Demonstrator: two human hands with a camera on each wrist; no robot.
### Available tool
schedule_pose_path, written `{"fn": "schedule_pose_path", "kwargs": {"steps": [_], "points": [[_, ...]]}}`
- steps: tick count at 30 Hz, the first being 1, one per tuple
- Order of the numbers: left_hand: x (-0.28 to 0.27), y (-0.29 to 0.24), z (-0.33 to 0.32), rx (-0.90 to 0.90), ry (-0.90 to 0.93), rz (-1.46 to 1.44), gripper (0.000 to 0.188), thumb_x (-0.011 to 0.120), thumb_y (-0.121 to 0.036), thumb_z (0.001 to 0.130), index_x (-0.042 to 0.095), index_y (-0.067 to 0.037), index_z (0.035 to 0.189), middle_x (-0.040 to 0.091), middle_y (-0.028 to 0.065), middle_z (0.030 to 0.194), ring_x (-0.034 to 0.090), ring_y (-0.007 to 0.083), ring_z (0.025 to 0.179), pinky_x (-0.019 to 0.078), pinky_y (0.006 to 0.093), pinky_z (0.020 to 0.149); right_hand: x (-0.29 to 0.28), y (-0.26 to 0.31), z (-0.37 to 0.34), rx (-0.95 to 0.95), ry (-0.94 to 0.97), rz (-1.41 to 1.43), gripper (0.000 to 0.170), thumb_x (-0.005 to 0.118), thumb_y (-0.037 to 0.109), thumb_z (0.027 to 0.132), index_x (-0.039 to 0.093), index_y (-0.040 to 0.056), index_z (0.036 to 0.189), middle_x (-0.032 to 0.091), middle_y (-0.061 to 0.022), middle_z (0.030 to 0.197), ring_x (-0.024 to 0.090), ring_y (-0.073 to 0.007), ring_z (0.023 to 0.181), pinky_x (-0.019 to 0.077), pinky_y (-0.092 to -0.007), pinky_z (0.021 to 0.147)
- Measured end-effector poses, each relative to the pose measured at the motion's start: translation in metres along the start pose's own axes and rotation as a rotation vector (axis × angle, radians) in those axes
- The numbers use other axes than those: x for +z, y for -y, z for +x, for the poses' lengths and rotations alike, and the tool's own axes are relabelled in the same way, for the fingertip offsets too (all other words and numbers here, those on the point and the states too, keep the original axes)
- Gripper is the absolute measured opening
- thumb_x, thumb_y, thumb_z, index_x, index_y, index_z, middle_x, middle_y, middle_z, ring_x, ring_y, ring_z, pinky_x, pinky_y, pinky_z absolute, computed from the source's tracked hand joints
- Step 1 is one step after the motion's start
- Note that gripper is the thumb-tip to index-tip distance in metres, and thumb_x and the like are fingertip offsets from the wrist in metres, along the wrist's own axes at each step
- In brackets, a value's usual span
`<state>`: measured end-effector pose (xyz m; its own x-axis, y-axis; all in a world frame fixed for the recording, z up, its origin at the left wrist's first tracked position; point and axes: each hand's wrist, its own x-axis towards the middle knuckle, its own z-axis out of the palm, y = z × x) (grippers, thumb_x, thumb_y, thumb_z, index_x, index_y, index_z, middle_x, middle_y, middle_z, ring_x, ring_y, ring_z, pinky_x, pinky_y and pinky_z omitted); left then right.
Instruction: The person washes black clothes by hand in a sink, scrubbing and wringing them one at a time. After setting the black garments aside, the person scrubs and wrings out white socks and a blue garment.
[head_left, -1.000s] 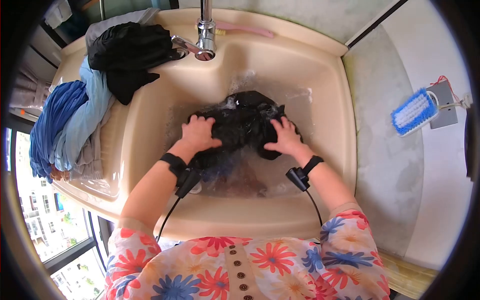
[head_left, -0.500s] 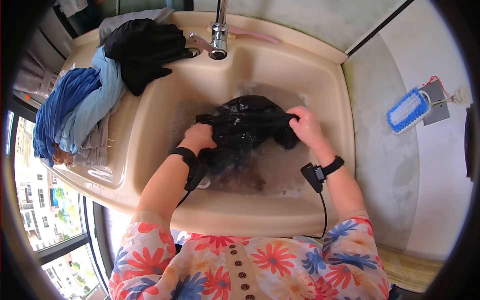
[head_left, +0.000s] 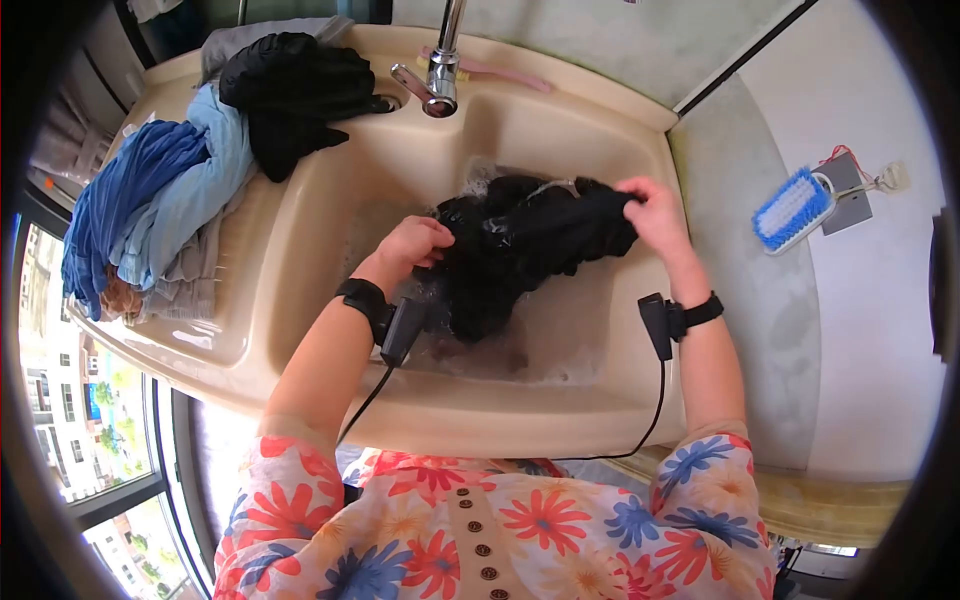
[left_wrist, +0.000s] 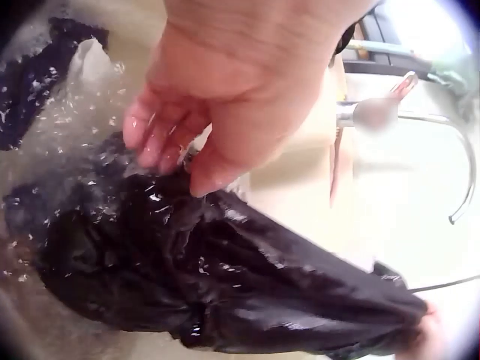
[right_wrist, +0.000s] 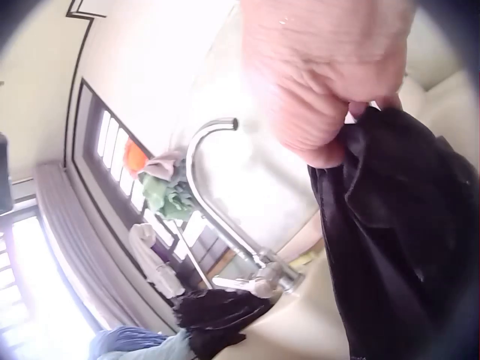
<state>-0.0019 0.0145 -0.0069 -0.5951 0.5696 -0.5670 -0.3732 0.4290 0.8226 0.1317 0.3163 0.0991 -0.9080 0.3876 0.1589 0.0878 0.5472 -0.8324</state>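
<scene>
Cloth of wet black fabric trails into cloudy water in a beige moulded basin, my right hand pinching one end, apparently to spread it. Whether my curled left hand, opposite, grips it, I cannot tell.

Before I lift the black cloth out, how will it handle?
The black cloth is probably floppy: it hangs in folds from the right hand. Likely heavy for its size, since part sits in the water. Wet shine suggests it may be slippery.
</scene>
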Motion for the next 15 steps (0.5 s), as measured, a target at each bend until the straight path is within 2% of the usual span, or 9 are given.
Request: {"fn": "schedule_pose_path", "kwargs": {"steps": [1, 2, 4, 6, 8, 10, 12, 13, 15], "points": [[0.000, -0.006, -0.006, 0.024, 0.028, -0.233, 0.011, 0.063, -0.015, 0.075, 0.060, -0.008, 0.084, 0.055, -0.0004, 0.070, 0.049, 0.0110, 0.060, 0.0404, 0.0231, 0.058, 0.006, -0.014, -0.005, 0.059, 0.057, -0.245, 0.030, 0.056, 0.001, 0.069, 0.059, 0.0026, 0.099, 0.063, -0.0096, 0.083, 0.060, -0.0205, 0.077, 0.0470, -0.0300, 0.071], [0.001, -0.010, -0.009, 0.028, 0.026, -0.236, 0.011, 0.063, -0.015, 0.075, 0.060, -0.008, 0.084, 0.055, -0.0004, 0.070, 0.049, 0.0110, 0.060, 0.0404, 0.0231, 0.058, 0.009, -0.021, -0.012, 0.118, 0.114, -0.492, 0.036, 0.059, 0.005, 0.069, 0.057, 0.0036, 0.105, 0.063, -0.0111, 0.088, 0.060, -0.0236, 0.081, 0.0473, -0.0324, 0.075], [0.008, -0.017, -0.013, 0.158, 0.216, -0.385, 0.009, 0.063, -0.015, 0.076, 0.059, -0.009, 0.081, 0.053, -0.0018, 0.069, 0.049, 0.0101, 0.063, 0.0394, 0.0232, 0.058, 0.046, -0.012, -0.030, -0.208, 0.170, -0.293, 0.050, 0.067, 0.016, 0.068, 0.050, 0.0050, 0.114, 0.060, -0.0154, 0.102, 0.058, -0.0291, 0.093, 0.0457, -0.0352, 0.082], [0.023, -0.037, -0.027, 0.194, 0.263, -0.365, 0.011, 0.064, -0.017, 0.077, 0.060, -0.009, 0.083, 0.054, -0.0031, 0.073, 0.049, 0.0081, 0.065, 0.0385, 0.0222, 0.058, 0.085, 0.028, -0.050, -0.081, 0.343, -0.132, 0.058, 0.072, 0.022, 0.067, 0.048, 0.0063, 0.117, 0.055, -0.0175, 0.113, 0.054, -0.0295, 0.103, 0.0440, -0.0342, 0.087], [0.035, -0.053, -0.039, 0.231, 0.311, -0.336, 0.013, 0.065, -0.019, 0.077, 0.060, -0.009, 0.084, 0.055, -0.0044, 0.076, 0.049, 0.0062, 0.068, 0.0375, 0.0211, 0.059, 0.115, 0.037, -0.055, -0.101, 0.333, -0.153, 0.062, 0.074, 0.025, 0.066, 0.048, 0.0063, 0.118, 0.057, -0.0175, 0.109, 0.057, -0.0284, 0.100, 0.0452, -0.0347, 0.084], [0.038, -0.061, -0.046, 0.356, 0.301, -0.211, 0.015, 0.066, -0.018, 0.077, 0.061, -0.009, 0.088, 0.055, -0.0049, 0.077, 0.047, 0.0051, 0.069, 0.0362, 0.0194, 0.060, 0.116, 0.045, -0.051, -0.034, 0.323, -0.144, 0.055, 0.072, 0.021, 0.068, 0.051, 0.0051, 0.116, 0.061, -0.0163, 0.101, 0.060, -0.0263, 0.093, 0.0464, -0.0332, 0.080], [0.034, -0.060, -0.046, 0.322, 0.322, -0.268, 0.018, 0.066, -0.016, 0.076, 0.061, -0.009, 0.092, 0.056, -0.0048, 0.080, 0.047, 0.0049, 0.069, 0.0352, 0.0189, 0.060, 0.109, 0.051, -0.048, 0.085, 0.356, -0.058, 0.045, 0.070, 0.017, 0.069, 0.055, 0.0033, 0.109, 0.063, -0.0149, 0.094, 0.061, -0.0255, 0.089, 0.0465, -0.0316, 0.079], [0.033, -0.059, -0.047, 0.337, 0.302, -0.276, 0.019, 0.066, -0.014, 0.075, 0.060, -0.009, 0.093, 0.057, -0.0038, 0.083, 0.047, 0.0049, 0.071, 0.0358, 0.0188, 0.061, 0.105, 0.055, -0.049, 0.021, 0.318, -0.056, 0.035, 0.067, 0.014, 0.073, 0.058, 0.0021, 0.104, 0.064, -0.0106, 0.084, 0.062, -0.0187, 0.074, 0.0486, -0.0288, 0.068], [0.030, -0.054, -0.047, 0.346, 0.283, -0.292, 0.021, 0.065, -0.012, 0.075, 0.059, -0.009, 0.095, 0.057, -0.0028, 0.087, 0.048, 0.0049, 0.073, 0.0364, 0.0187, 0.062, 0.097, 0.052, -0.045, 0.106, 0.320, 0.033, 0.033, 0.066, 0.013, 0.074, 0.058, 0.0017, 0.105, 0.062, -0.0072, 0.078, 0.059, -0.0143, 0.067, 0.0474, -0.0266, 0.060]]}}
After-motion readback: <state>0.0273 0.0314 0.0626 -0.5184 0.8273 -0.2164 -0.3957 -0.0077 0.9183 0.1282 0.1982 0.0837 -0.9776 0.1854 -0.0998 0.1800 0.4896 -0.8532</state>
